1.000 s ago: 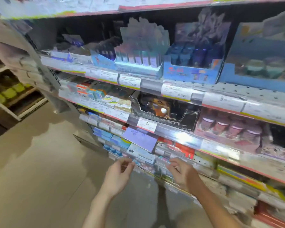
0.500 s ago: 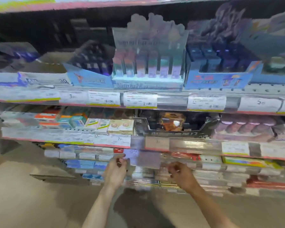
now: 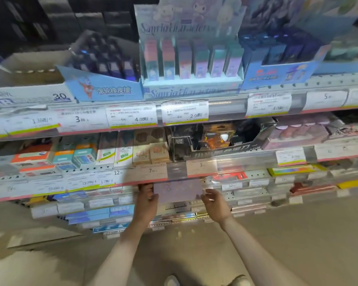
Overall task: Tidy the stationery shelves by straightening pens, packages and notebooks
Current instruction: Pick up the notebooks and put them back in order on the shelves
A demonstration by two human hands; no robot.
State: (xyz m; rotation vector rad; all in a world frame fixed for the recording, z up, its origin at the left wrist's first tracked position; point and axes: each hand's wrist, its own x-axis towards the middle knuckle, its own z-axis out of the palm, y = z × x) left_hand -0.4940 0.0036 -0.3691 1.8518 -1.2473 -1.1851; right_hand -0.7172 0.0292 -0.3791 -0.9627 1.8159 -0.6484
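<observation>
Above both hands rise the stationery shelves (image 3: 194,174), long metal tiers edged with glossy clear price rails and paper tags, crammed with cardboard display trays. Well above the hands stands a pastel display box (image 3: 191,58) of slim upright packets, stiff printed card with a scalloped header; just above the right hand sits a black carton (image 3: 219,141), angular and open-fronted, with one orange packet inside. Between the two hands is the lavender notebook (image 3: 178,191), flat, rectangular and matte, its upper edge tucked under the shelf lip and its face tilted toward the viewer. The left hand (image 3: 146,200) grips its left edge, thumb over the front; the right hand (image 3: 215,203) touches the lower right corner with fingers loosely curled, and whether it truly pinches the cover I cannot tell. Below the hands lie thin stacked pads. The risk, as I judge it: a push from the left alone could skew the notebook or jam it against the rail, or drag the stacked items beneath it out of line.
</observation>
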